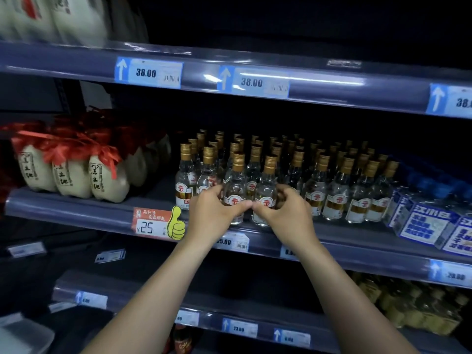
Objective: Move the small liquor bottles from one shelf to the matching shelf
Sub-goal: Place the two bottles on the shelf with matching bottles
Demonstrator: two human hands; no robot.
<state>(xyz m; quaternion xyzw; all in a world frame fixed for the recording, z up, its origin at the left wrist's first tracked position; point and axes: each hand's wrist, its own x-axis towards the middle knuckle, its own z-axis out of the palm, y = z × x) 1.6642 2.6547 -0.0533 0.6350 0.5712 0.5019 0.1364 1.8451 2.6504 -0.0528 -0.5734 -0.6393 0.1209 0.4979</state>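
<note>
Your arms reach forward to the front edge of the middle shelf. Your left hand curls round one small liquor bottle, and your right hand round a second bottle, thumbs touching. Three cream jars stand front left.

Packed bottles crowd the shelf; jars block left.
</note>
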